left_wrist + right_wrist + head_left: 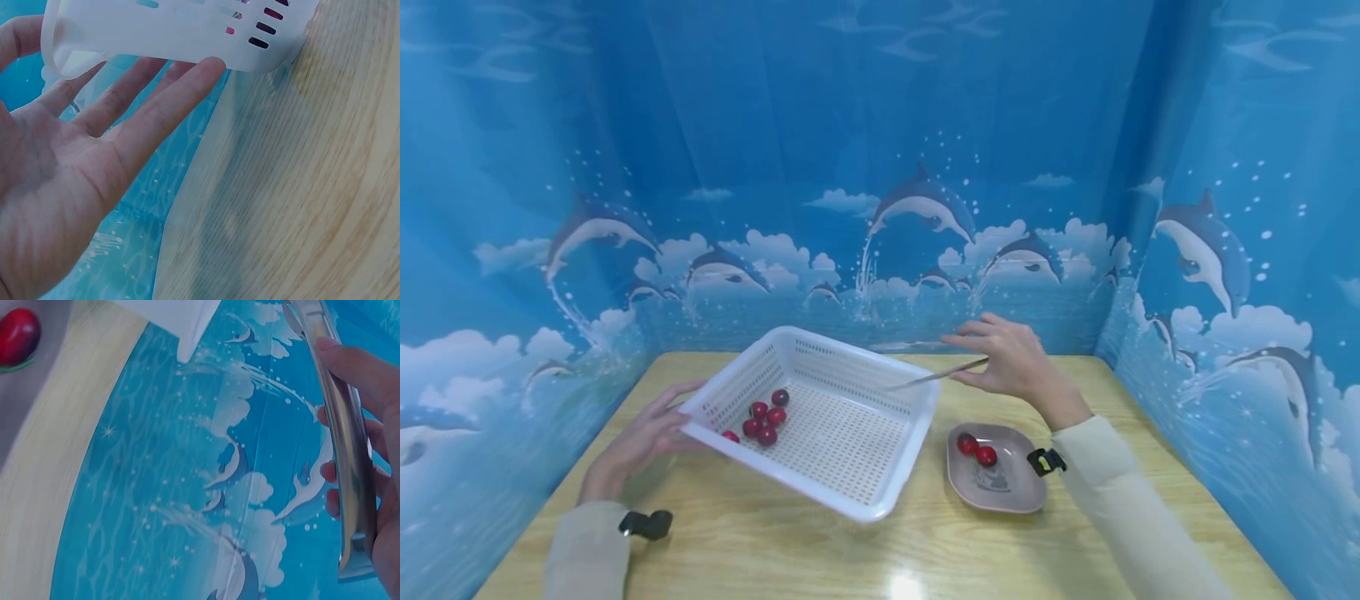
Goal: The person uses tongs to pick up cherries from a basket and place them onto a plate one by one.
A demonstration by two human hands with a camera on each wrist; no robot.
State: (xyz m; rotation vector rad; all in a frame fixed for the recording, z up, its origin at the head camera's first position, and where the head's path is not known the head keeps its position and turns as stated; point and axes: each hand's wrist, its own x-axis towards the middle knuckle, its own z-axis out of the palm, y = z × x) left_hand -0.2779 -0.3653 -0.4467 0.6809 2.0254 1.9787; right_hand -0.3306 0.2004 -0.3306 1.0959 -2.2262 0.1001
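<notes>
My left hand [651, 433] grips the left end of a white perforated plastic basket [820, 492], thumb at the rim and fingers beneath it in the left wrist view. Tilted, the basket hangs above the table, with several dark red cherries [767, 436] gathered at its left side. Metal tongs [350, 462] are held in my right hand [1011, 362], fingers wrapped around their arms. Their tips reach over the basket's right part, with no cherry between them. Below the right hand sits a pinkish square dish [1015, 492] holding two red cherries [987, 456].
Everything is over a light wooden table [760, 550]. A blue curtain [820, 125] printed with dolphins closes in the back and both sides. Black wrist straps [646, 524] show on both sleeves.
</notes>
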